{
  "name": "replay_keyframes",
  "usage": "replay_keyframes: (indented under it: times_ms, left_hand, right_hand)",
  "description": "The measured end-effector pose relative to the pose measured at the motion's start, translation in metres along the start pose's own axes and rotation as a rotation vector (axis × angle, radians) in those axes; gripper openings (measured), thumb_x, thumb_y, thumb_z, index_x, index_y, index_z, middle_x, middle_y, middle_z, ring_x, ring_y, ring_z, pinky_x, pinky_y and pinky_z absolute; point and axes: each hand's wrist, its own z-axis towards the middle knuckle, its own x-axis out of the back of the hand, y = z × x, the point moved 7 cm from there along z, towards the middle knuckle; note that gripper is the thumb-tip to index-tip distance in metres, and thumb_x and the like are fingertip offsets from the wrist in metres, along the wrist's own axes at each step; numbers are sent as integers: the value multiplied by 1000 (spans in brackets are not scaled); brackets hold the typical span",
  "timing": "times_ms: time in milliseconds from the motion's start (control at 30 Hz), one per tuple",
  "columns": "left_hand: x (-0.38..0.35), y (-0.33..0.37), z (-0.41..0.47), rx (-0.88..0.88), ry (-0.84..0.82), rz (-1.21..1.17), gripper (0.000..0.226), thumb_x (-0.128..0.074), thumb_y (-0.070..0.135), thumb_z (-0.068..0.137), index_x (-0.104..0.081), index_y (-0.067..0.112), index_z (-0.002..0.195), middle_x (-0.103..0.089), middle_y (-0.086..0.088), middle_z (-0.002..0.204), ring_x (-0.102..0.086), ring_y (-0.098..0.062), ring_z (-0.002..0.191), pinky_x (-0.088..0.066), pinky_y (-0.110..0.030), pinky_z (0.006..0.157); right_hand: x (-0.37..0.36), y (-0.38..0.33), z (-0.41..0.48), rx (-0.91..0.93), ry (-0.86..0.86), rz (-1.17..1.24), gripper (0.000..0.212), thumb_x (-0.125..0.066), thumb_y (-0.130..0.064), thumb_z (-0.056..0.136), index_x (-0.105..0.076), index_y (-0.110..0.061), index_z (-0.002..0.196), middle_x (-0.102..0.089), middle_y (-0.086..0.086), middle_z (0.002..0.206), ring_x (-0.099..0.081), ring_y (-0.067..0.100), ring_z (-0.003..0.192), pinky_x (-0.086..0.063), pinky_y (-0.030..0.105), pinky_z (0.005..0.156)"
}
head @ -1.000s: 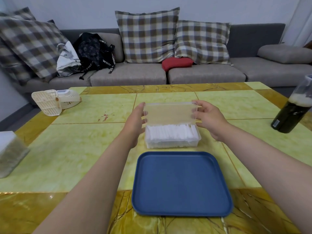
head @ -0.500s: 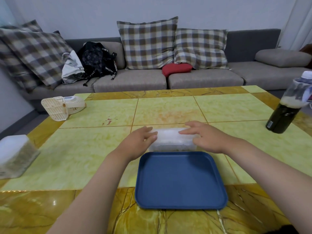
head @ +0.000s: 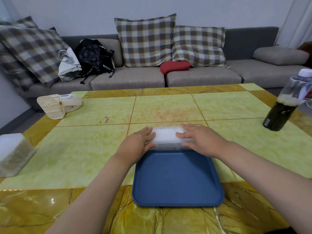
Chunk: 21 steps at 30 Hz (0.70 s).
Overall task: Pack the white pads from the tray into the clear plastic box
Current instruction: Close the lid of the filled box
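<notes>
The clear plastic box (head: 166, 137) sits on the table just beyond the blue tray (head: 177, 178), with its lid down and white pads showing through it. My left hand (head: 136, 146) lies flat on the box's left end, thumb at its front edge. On the right end rests my right hand (head: 200, 140), fingers spread over the lid. The tray holds nothing.
A dark bottle (head: 285, 105) stands at the table's right edge. A small white fan (head: 57, 105) lies at the back left, and a white-lidded container (head: 12, 154) sits at the left edge. A grey sofa (head: 135, 78) with cushions and bags runs behind the table.
One second ago the lid stood up between my hands over the open box. It has come down, and both hands now press flat on top of it.
</notes>
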Motion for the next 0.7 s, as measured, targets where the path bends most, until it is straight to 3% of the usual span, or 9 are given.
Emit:
replay_keyframes:
  times_ms: [200,300,400,500,700]
  left_hand:
    - [-6,-2,2,-11,35,-4,49,-53,32,102,-47,18,149,-32,3,162,-19,-8,152,-20,-22,118]
    - [-7,-10,0,91,66,-218,52,-61,40,97,-52,23,145,-29,9,163,-21,-8,150,-17,-24,119]
    - [-7,-17,-3,279,147,-533,39,-59,46,96,-64,27,129,-32,6,159,-30,-14,147,-25,-31,115]
    - [-7,-14,-3,287,211,-570,43,-58,37,98,-53,29,141,-43,5,153,-40,-17,142,-33,-32,111]
    - [-11,-16,-8,355,224,-768,55,-53,38,100,-36,33,152,-41,5,155,-42,-18,139,-38,-36,109]
  right_hand:
    - [-3,0,1,-30,49,49,47,-59,-38,100,-50,-39,146,-28,-4,165,-22,21,152,-19,32,121]
    - [-1,0,1,-43,75,157,47,-64,-35,97,-54,-37,143,-30,-5,164,-20,19,151,-18,33,120]
    - [-4,-1,-1,-52,70,224,48,-67,-30,95,-53,-37,140,-28,-6,164,-17,17,152,-16,33,120]
    - [-4,-1,-2,-48,60,195,49,-66,-32,95,-50,-39,141,-25,-8,164,-15,15,152,-18,33,119]
    - [-2,-6,-5,-13,34,182,70,-66,-38,91,-33,-42,151,-23,-8,165,-13,15,153,-23,37,120]
